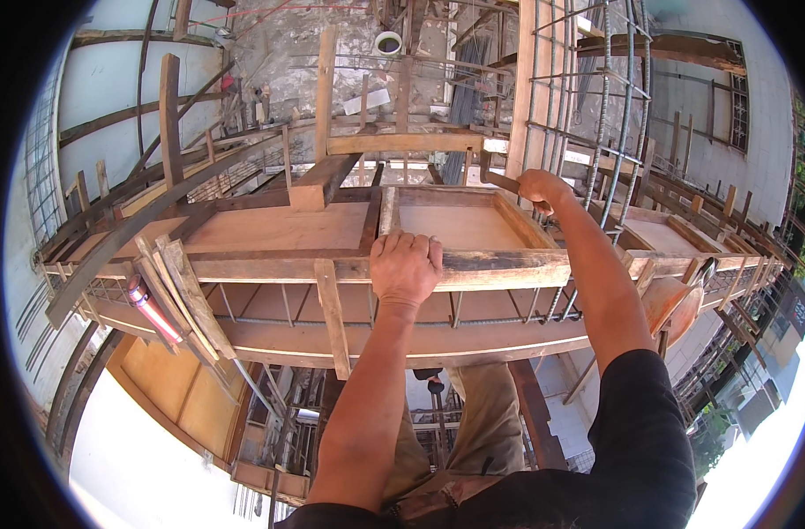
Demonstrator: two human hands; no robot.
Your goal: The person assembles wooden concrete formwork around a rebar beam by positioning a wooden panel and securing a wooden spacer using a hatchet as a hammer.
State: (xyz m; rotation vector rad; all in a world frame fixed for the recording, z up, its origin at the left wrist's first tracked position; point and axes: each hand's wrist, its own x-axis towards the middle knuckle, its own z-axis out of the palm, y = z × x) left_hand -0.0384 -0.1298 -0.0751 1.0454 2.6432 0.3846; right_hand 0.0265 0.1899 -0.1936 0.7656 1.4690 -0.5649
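Note:
My left hand (406, 267) grips the front rail of a wooden formwork frame (499, 267), fingers curled over its top edge. My right hand (540, 187) is closed around the handle of a tool (501, 181) at the frame's far right corner, beside a vertical rebar cage (614, 115). Only a short dark stretch of the tool shows left of the fist. The frame encloses a square plywood panel (451, 225). My legs in tan trousers (486, 423) stand below on scaffolding.
Plywood sheet (279, 227) lies left of the frame. A red-handled tool (151, 309) hangs among leaning boards at left. Timber props (325, 93) rise behind. An orange round object (671, 304) sits at right. Open drop below to lower scaffolding and ground.

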